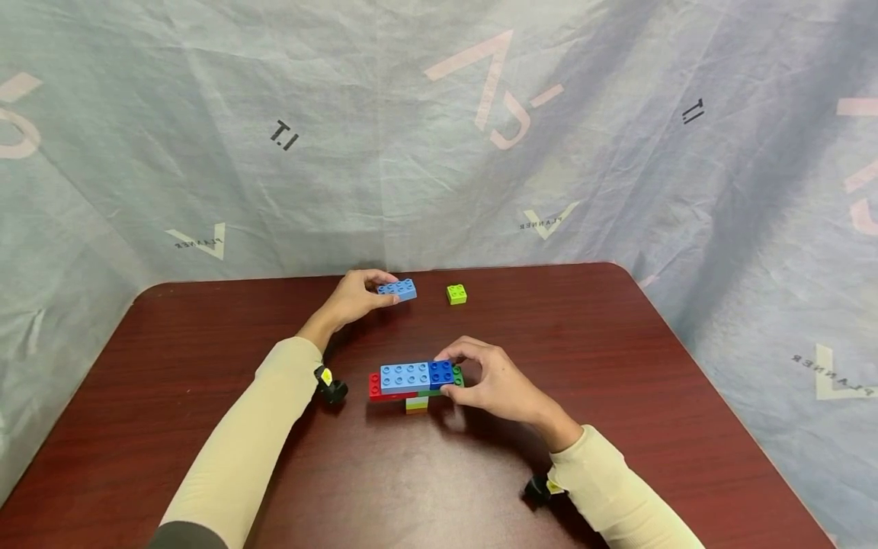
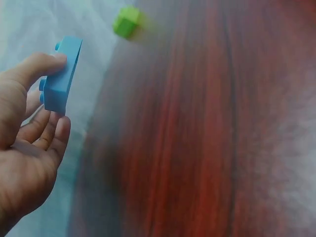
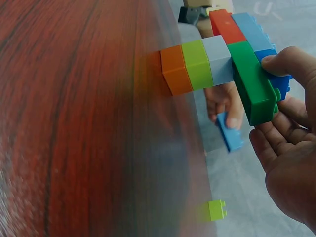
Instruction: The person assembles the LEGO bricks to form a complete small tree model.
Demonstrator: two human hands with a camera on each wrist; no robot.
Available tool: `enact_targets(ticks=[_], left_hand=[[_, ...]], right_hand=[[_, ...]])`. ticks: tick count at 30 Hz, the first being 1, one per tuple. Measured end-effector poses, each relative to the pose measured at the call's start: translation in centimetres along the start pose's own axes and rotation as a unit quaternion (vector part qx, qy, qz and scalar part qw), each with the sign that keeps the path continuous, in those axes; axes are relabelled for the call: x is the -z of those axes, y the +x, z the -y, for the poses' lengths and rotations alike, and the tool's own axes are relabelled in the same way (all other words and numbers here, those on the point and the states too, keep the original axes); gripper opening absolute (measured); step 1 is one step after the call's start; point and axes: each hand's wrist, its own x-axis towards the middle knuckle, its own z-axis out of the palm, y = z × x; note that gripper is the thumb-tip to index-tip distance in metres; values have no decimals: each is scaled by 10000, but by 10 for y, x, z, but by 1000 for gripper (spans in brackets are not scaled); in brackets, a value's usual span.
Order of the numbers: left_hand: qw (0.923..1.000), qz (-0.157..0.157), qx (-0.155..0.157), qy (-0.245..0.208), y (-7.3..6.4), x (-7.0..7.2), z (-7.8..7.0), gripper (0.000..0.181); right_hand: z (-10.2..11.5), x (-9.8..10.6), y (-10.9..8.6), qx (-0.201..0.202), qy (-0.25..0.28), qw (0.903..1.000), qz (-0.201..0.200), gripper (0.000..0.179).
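My left hand pinches a light blue brick between thumb and fingers near the table's far edge; the left wrist view shows this brick with its studs toward the palm. My right hand grips a dark blue brick at the right end of a built structure. In its top layer a light blue brick sits beside the dark blue one. Below them lie a red brick and a green brick. A column of white, lime and orange bricks supports these.
A small lime brick lies on the dark red table near the far edge, right of my left hand. A printed grey-white sheet hangs behind the table. Each wrist wears a black camera, such as the left one.
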Motion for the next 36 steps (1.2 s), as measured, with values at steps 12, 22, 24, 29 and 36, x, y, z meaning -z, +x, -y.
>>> enact_targets(ticks=[12, 22, 24, 29, 36], left_hand=[[9961, 124, -868, 10, -67, 18, -52, 38], [9896, 227, -1394, 272, -106, 14, -77, 38], [9884, 254, -1467, 294, -111, 10, -79, 38], [9863, 376, -1544, 438, -123, -1, -82, 36], [9844, 558, -1602, 468, -130, -12, -79, 36]], right_hand=[[1, 1, 1, -58, 128, 9999, 29, 33], [1, 1, 1, 3, -26, 10000, 12, 33], [1, 1, 1, 6, -52, 10000, 8, 33], [1, 1, 2, 24, -91, 10000, 8, 33], [0, 1, 2, -50, 12, 10000, 40, 34]])
